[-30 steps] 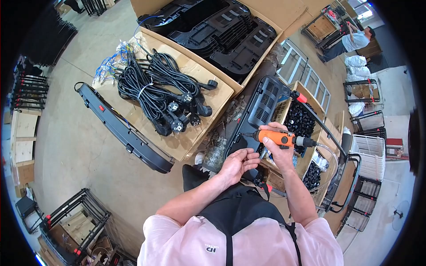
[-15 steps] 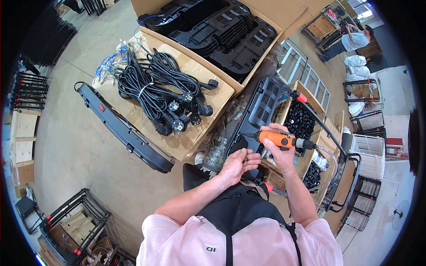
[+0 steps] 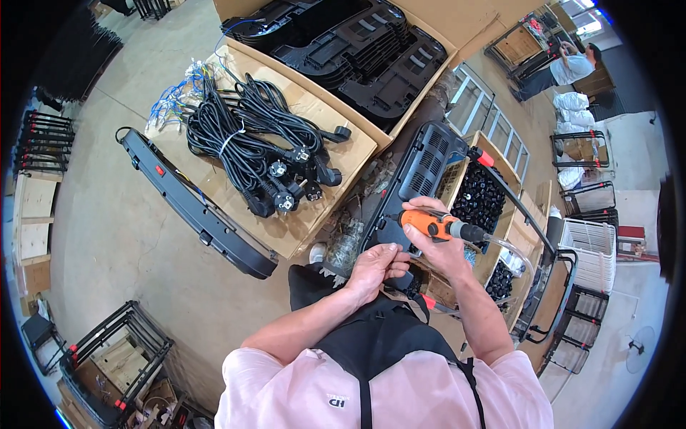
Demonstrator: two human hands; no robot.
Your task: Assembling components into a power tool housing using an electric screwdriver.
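My right hand point(image 3: 444, 252) grips an orange air screwdriver point(image 3: 427, 224), its hose trailing off to the right. The tool's tip points left over a black plastic housing point(image 3: 426, 166) with rows of vent slots. Just below the tool, my left hand point(image 3: 376, 270) has its thumb and fingertips drawn together near the housing's lower end. Whatever those fingers pinch, if anything, is too small to make out. Beside both hands stands a wooden bin holding small black parts point(image 3: 480, 194).
An open carton point(image 3: 391, 137) holds stacked black panels point(image 3: 379, 79). On the cardboard point(image 3: 325, 107) in front lie bundled black power cords point(image 3: 236, 139); a long black casing point(image 3: 196, 214) leans along its left. A black tube frame point(image 3: 525, 211) stands right. Farther off, a person point(image 3: 568, 68) stands.
The screwdriver and my right hand have moved a little left. My left hand has shifted slightly left and down, its fingers closing closer together.
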